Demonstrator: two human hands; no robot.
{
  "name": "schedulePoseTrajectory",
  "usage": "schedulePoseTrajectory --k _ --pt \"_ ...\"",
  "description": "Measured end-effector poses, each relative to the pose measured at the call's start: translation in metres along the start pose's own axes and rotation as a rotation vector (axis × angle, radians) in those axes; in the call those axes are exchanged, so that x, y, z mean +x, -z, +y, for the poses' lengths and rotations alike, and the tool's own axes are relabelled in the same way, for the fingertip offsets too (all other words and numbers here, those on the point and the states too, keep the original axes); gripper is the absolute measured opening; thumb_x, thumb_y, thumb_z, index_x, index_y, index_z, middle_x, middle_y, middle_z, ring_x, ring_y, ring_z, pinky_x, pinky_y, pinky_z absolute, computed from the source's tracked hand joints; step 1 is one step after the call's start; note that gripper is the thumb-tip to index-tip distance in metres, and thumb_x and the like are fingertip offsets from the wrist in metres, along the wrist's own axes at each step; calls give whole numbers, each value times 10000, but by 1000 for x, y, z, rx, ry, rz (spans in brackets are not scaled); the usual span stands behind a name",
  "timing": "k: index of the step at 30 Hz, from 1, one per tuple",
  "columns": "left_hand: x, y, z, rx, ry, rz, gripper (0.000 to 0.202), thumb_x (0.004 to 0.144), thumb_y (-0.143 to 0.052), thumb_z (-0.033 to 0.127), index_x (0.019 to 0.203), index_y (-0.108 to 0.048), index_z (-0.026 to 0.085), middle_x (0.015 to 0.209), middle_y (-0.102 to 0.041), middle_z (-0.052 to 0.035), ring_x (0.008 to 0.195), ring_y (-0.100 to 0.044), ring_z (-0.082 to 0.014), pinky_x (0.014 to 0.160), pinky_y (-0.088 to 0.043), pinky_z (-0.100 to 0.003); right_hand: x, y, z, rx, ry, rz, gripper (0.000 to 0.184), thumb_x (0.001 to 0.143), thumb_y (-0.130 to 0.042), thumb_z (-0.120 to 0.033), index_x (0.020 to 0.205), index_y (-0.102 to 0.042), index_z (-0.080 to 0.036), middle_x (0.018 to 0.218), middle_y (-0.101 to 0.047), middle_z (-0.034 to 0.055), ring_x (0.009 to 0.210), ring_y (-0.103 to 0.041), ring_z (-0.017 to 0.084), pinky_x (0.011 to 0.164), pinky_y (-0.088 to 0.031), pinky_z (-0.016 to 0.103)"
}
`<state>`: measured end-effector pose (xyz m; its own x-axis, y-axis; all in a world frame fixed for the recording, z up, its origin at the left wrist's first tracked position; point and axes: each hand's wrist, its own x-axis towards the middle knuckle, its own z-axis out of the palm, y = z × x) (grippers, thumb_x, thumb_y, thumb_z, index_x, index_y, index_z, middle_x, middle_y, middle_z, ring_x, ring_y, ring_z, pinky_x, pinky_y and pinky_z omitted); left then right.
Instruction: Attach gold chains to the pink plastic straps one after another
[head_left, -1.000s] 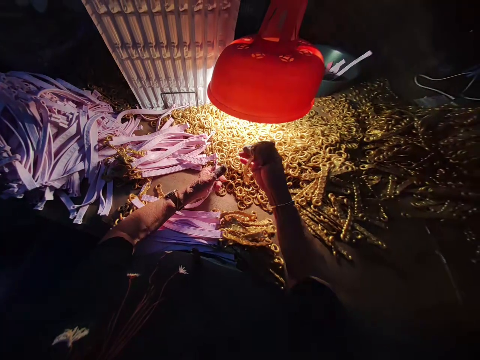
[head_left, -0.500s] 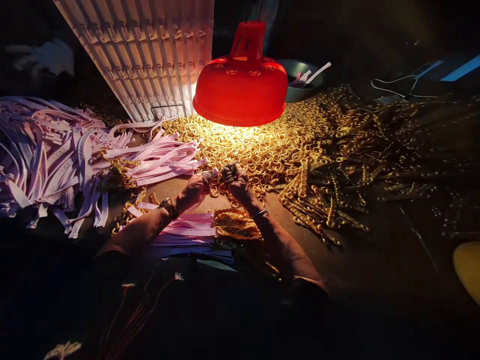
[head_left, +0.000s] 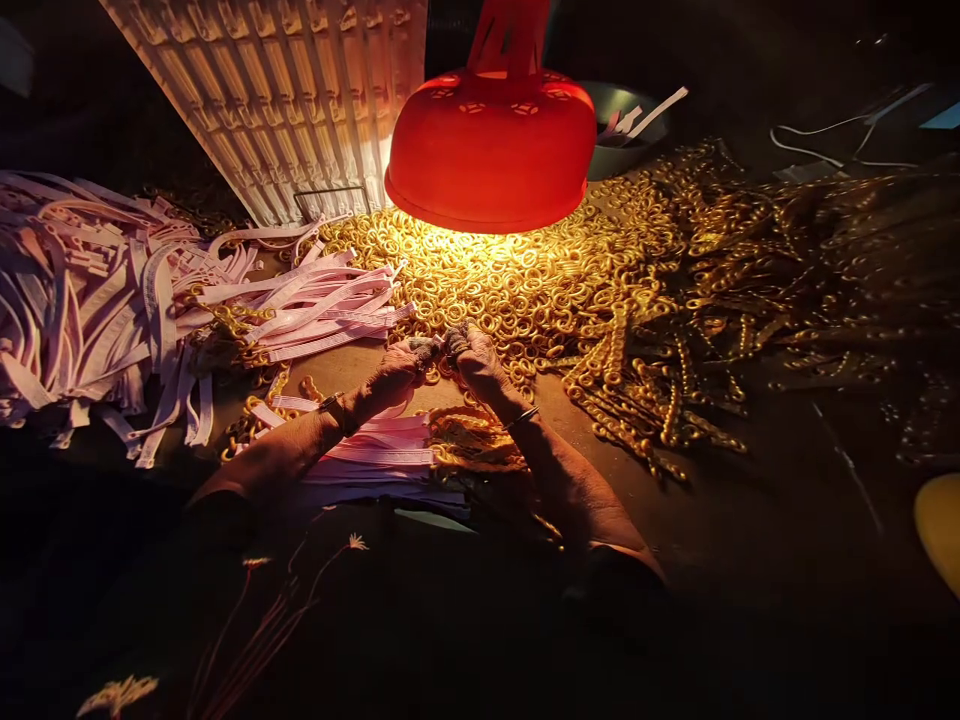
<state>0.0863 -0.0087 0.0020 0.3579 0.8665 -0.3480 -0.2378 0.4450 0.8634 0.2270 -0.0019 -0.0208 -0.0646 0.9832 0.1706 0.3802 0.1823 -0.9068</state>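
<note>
My left hand (head_left: 409,366) pinches the end of a pink strap, whose small tip shows between the two hands. Close against it, my right hand (head_left: 475,362) has its fingers pressed together, and what they hold is hidden. Both hands have dark coverings on some fingertips. Under my forearms lies a bundle of pink straps (head_left: 382,440) joined to gold chains (head_left: 474,440). Just beyond my fingers spreads a heap of loose gold rings (head_left: 517,290).
A red lamp (head_left: 491,160) hangs low over the rings. More pink straps (head_left: 97,300) are piled at left, gold chain lengths (head_left: 637,390) at right. Behind stand a ribbed pale panel (head_left: 300,100) and a bowl (head_left: 622,160) holding strips.
My hands have come together, the right one meeting the strap tip held in the left. The view has shifted slightly, so the lamp looks larger and higher.
</note>
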Motion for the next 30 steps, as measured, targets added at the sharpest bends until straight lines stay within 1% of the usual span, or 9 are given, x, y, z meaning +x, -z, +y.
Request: schedulePoseTrajectory --k 5,7,10,14,17,20,24,27,30 --pt "5 2 -8 74 -158 47 366 669 -788 303 599 -463 150 464 -340 88 400 -209 -6 423 -132 -194 13 6 -3 -3 -38 -10 367 915 -478 -501 693 -411 -217 684 -505 7 619 -396 120 590 -393 279" --pt "8 6 -4 115 -137 49 288 700 -750 246 599 -502 140 465 -398 70 392 -251 -13 419 -172 -196 14 8 -8 -31 8 -8 396 933 -454 -539 706 -434 -215 689 -526 19 636 -412 127 612 -399 288" --pt "7 13 15 214 -28 40 219 754 -669 153 577 -544 126 500 -512 13 410 -358 -36 429 -236 -204 9 13 -18 -100 59 -106 442 937 -426 -594 795 -524 -187 693 -555 26 650 -460 136 622 -401 294" --pt "-13 18 50 307 16 -36 255 783 -698 155 565 -571 115 461 -432 37 410 -295 -18 442 -189 -199 -21 22 -40 -134 109 -207 406 900 -527 -561 1048 -519 -183 739 -584 3 612 -488 122 548 -365 253" --pt "-40 13 65 409 72 -75 157 726 -771 162 634 -655 109 473 -451 32 409 -319 -24 429 -181 -189 -58 26 -61 -238 118 -261 347 911 -555 -496 1072 -500 -193 672 -558 -12 567 -487 129 529 -331 256" --pt "-70 7 60 445 139 -138 131 686 -789 141 629 -677 103 517 -533 4 447 -421 -53 426 -255 -173 -97 23 -76 -375 97 -266 331 914 -565 -501 1006 -500 -190 643 -559 8 542 -500 148 517 -296 271" --pt "-103 7 37 394 212 -222 103 719 -753 134 646 -698 87 584 -624 -39 498 -511 -87 458 -359 -179 -135 11 -76 -436 106 -230 302 949 -514 -495 953 -483 -195 648 -567 31 520 -515 153 493 -253 275" --pt "-119 12 24 333 255 -245 86 738 -752 138 690 -715 77 677 -683 -82 579 -596 -128 534 -447 -205 -149 3 -72 -417 92 -220 271 944 -527 -461 951 -476 -195 666 -582 43 530 -529 158 480 -239 276" --pt "-127 13 20 281 226 -209 52 746 -751 134 745 -728 87 740 -707 -86 664 -648 -156 617 -504 -226 -152 -1 -72 -273 -14 -239 255 934 -537 -441 961 -453 -202 677 -599 33 516 -518 139 463 -268 263"
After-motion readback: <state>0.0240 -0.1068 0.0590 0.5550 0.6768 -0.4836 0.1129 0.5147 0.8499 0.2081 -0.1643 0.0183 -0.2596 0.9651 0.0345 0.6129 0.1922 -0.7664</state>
